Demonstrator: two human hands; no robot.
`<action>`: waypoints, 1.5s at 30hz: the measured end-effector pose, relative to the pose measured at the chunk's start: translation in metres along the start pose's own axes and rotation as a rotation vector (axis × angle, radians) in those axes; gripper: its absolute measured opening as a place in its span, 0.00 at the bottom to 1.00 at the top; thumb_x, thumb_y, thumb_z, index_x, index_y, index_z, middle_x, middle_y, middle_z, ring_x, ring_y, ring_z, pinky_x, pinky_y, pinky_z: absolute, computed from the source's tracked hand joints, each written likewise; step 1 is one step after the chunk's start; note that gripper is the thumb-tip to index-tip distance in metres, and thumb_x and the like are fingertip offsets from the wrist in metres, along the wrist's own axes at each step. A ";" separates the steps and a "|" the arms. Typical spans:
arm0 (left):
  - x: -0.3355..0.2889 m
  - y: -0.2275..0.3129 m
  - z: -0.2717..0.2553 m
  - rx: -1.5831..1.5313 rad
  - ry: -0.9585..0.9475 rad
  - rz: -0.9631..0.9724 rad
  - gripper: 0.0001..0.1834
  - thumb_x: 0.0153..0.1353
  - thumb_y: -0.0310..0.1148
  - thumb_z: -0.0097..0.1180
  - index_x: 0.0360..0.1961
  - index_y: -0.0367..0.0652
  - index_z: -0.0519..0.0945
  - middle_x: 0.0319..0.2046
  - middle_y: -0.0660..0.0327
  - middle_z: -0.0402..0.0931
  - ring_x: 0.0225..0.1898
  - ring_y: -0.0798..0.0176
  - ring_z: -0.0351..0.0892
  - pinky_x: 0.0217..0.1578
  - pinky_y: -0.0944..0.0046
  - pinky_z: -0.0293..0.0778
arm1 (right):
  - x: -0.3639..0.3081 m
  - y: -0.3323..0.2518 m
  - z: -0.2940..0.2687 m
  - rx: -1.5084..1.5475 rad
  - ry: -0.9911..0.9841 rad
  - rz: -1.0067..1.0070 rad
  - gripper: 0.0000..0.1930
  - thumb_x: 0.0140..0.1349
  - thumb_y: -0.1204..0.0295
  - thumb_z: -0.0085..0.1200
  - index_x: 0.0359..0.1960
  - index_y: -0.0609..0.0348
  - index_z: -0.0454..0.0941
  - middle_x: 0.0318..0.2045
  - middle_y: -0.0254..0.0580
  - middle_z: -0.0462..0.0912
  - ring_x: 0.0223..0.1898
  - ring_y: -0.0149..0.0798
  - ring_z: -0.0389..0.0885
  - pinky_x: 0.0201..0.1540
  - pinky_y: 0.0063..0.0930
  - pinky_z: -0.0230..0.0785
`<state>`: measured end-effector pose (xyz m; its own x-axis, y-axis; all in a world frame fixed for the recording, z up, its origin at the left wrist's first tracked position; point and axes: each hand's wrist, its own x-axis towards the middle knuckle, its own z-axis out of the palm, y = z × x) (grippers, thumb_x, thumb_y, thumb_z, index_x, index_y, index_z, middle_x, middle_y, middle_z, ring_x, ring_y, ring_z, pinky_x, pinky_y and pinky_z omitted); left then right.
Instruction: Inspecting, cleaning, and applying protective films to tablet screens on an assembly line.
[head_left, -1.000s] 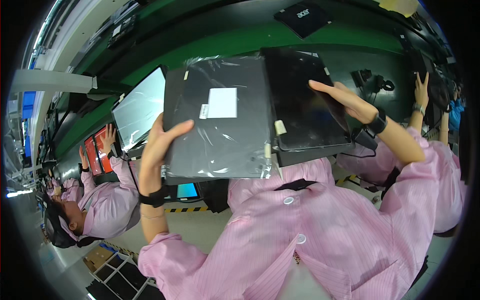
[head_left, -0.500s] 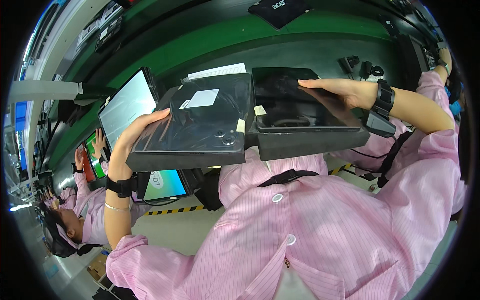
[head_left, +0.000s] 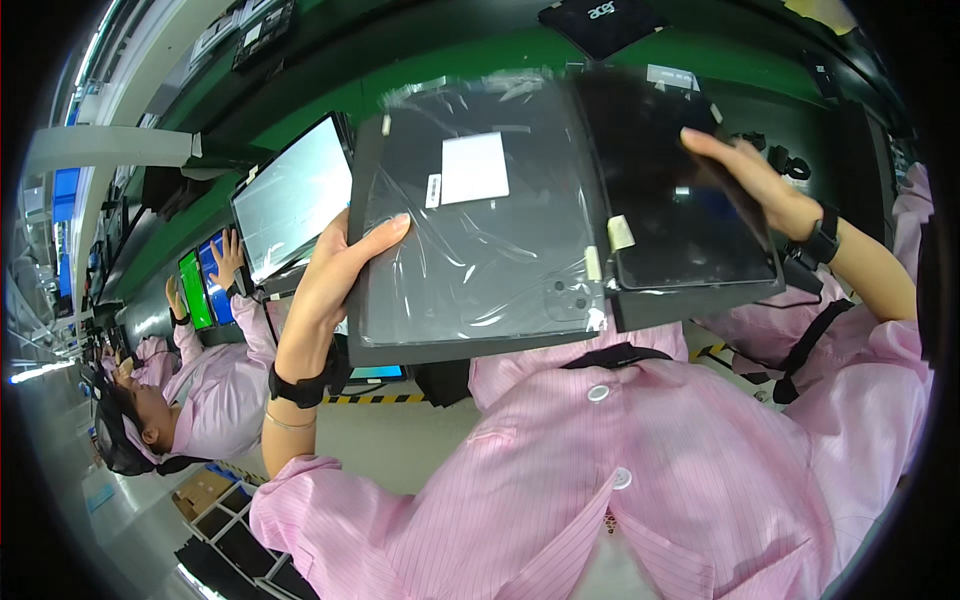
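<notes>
Pink sleeves and the front of a pink coat (head_left: pixel 640 480) fill the lower picture, hiding whatever lies below the hands. Above them the left hand (head_left: pixel 335 275) grips the left edge of a grey slab wrapped in clear plastic (head_left: pixel 480 230): thumb lying across its face, fingers gone behind it. A black strap (head_left: pixel 300 385) rings that wrist. The wrapped slab is held up flat, centre of the view, its film creased and catching glare, so the surface under it is hard to read. On its upper middle sits a white rectangular label (head_left: pixel 473 167), with a small narrow white sticker (head_left: pixel 432 190) just left of that. Two pale tape tabs (head_left: pixel 620 232) sit along its right edge, where a dark tablet-like panel (head_left: pixel 680 200) touches it. The right hand (head_left: pixel 750 175) lies open on this panel, fingers stretched flat over its glossy face; the panel's top edge is blurred. A black band (head_left: pixel 822 240) is on the right wrist.

Farther left, another person in pink (head_left: pixel 215 385) reaches up toward a green-lit screen (head_left: pixel 195 290); a pale blank screen (head_left: pixel 290 195) stands between. Beyond, a green bench top (head_left: pixel 470 60) bends along the rim, carrying a black flat package (head_left: pixel 600 18) cut off by the picture's edge.
</notes>
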<state>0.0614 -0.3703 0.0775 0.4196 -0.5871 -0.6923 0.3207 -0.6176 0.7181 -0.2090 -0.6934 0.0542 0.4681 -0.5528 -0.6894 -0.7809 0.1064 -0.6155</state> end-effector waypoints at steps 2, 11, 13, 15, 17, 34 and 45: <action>-0.003 -0.003 0.007 -0.005 0.119 0.266 0.32 0.51 0.37 0.64 0.52 0.30 0.66 0.40 0.53 0.74 0.39 0.67 0.75 0.39 0.71 0.72 | -0.010 -0.021 0.003 0.111 -0.006 -0.183 0.23 0.53 0.46 0.56 0.33 0.55 0.75 0.28 0.26 0.70 0.29 0.21 0.66 0.33 0.19 0.59; 0.006 0.021 0.012 -0.073 0.258 0.328 0.30 0.50 0.31 0.65 0.51 0.31 0.66 0.40 0.54 0.75 0.38 0.67 0.76 0.42 0.69 0.72 | 0.019 -0.060 -0.019 0.125 -0.014 -0.305 0.26 0.54 0.52 0.59 0.44 0.61 0.71 0.35 0.33 0.75 0.36 0.26 0.73 0.41 0.21 0.66; 0.019 0.012 0.023 -0.058 0.298 0.294 0.35 0.48 0.32 0.66 0.54 0.28 0.64 0.45 0.52 0.73 0.43 0.65 0.74 0.44 0.69 0.70 | 0.045 -0.039 -0.018 0.225 0.057 -0.357 0.28 0.51 0.53 0.62 0.43 0.64 0.71 0.35 0.35 0.76 0.36 0.28 0.75 0.40 0.22 0.68; 0.053 -0.022 0.032 -0.106 0.235 0.325 0.37 0.47 0.32 0.68 0.55 0.27 0.63 0.45 0.53 0.73 0.45 0.65 0.73 0.46 0.68 0.69 | 0.069 -0.011 -0.013 0.209 0.103 -0.269 0.27 0.50 0.56 0.64 0.43 0.63 0.71 0.35 0.36 0.76 0.35 0.28 0.74 0.40 0.22 0.68; 0.079 -0.040 0.042 -0.114 0.203 0.354 0.33 0.49 0.31 0.66 0.54 0.29 0.65 0.45 0.53 0.73 0.45 0.64 0.73 0.46 0.67 0.69 | 0.093 0.012 -0.005 0.295 0.082 -0.256 0.24 0.49 0.62 0.66 0.44 0.61 0.72 0.37 0.35 0.77 0.39 0.28 0.74 0.44 0.21 0.67; 0.318 0.002 -0.041 -0.315 1.297 0.831 0.12 0.54 0.29 0.59 0.40 0.41 0.77 0.46 0.57 0.70 0.51 0.55 0.67 0.55 0.60 0.60 | 0.329 -0.119 0.076 0.336 0.268 -0.383 0.42 0.41 0.52 0.70 0.50 0.76 0.66 0.46 0.46 0.75 0.44 0.33 0.74 0.47 0.26 0.67; 0.297 -0.008 -0.002 -0.317 1.062 0.741 0.12 0.57 0.23 0.52 0.43 0.45 0.72 0.54 0.59 0.62 0.58 0.60 0.61 0.53 0.61 0.63 | 0.417 -0.155 0.168 -0.006 0.263 -0.641 0.45 0.48 0.46 0.61 0.56 0.73 0.61 0.54 0.61 0.69 0.57 0.50 0.67 0.59 0.31 0.56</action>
<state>0.1850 -0.5386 -0.1331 0.9869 0.0503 0.1534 -0.1479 -0.0993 0.9840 0.1769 -0.8012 -0.2016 0.7228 -0.6870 -0.0741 -0.3864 -0.3129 -0.8676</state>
